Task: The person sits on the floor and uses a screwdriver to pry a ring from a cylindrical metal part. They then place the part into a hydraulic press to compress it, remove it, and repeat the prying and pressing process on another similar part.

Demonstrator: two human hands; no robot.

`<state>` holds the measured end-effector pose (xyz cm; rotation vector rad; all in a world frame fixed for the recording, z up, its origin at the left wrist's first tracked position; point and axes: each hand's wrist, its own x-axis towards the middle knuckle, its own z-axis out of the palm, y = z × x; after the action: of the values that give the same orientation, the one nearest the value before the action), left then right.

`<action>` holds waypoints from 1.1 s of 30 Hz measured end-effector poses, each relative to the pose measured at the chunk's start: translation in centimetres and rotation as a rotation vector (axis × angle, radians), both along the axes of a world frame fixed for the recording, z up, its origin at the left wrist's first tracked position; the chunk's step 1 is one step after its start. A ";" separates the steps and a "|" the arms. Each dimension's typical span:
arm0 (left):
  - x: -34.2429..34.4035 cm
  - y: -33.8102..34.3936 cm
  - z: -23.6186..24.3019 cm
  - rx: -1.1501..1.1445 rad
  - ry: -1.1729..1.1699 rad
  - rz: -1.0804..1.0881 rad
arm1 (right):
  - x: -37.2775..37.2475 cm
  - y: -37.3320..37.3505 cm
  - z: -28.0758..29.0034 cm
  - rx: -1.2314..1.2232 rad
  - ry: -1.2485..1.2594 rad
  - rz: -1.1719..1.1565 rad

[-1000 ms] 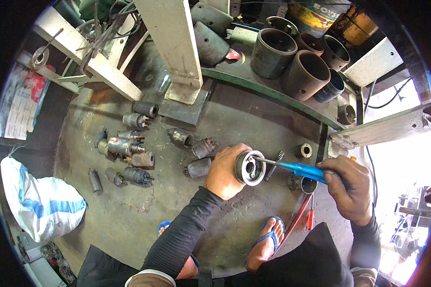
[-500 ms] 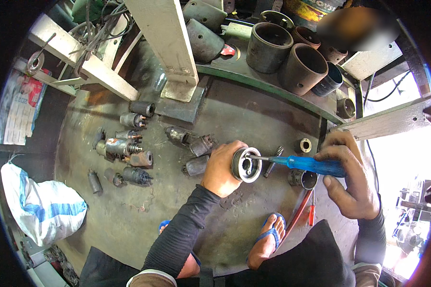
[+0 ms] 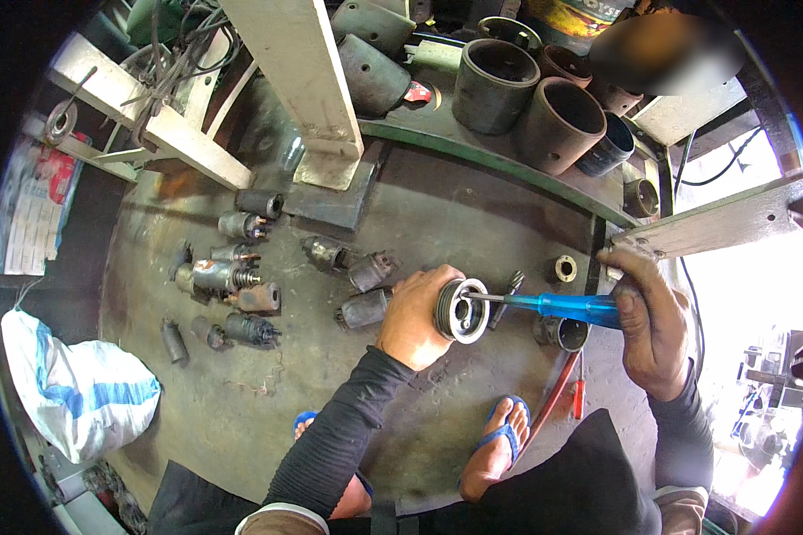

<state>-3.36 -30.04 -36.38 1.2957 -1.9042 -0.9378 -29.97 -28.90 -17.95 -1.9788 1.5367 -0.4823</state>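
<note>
My left hand (image 3: 419, 316) is closed round a metal pulley (image 3: 475, 332) with a grooved rim, its round open face turned to the right. My right hand (image 3: 656, 330) grips a screwdriver (image 3: 575, 308) by the end of its clear blue handle, the thumb bent up against it. The screwdriver lies nearly level, and its tip meets the pulley's face near the upper inner edge. Beyond the shaft, on the floor, is a small toothed metal shaft (image 3: 512, 292). Below the handle stands a short metal cylinder (image 3: 569, 335), partly covered.
Several worn solenoids (image 3: 227, 275) lie on the floor to the left. Large metal sleeves (image 3: 495, 89) stand on a green-edged shelf (image 3: 509, 165) at the back. A pale post (image 3: 303, 80) rises ahead. By my right foot are a red bar (image 3: 549, 401) and a red-handled screwdriver (image 3: 579, 399). A white sack (image 3: 76, 388) sits left.
My right hand has turned and shifted its grip: the fingers that reached over the handle are now drawn back and the thumb points up. The screwdriver tip remains at the pulley.
</note>
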 end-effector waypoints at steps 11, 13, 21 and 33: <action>-0.3 0.0 -0.1 -0.019 0.003 -0.009 | 1.1 -0.2 -0.6 -0.040 -0.084 -0.183; 0.0 0.3 -0.3 -0.020 -0.012 0.003 | 1.0 -0.5 -1.0 -0.205 -0.122 0.005; 0.2 0.2 -1.0 -0.025 -0.001 0.014 | 0.3 0.1 -0.3 0.121 -0.082 -0.162; 0.7 0.1 -1.0 -0.015 -0.019 0.011 | 0.3 -0.7 -1.5 -0.260 -0.018 0.117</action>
<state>-2.65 -29.95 -37.37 1.3098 -1.9129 -0.9068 -29.69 -29.64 -19.42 -2.2390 1.3950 -0.6781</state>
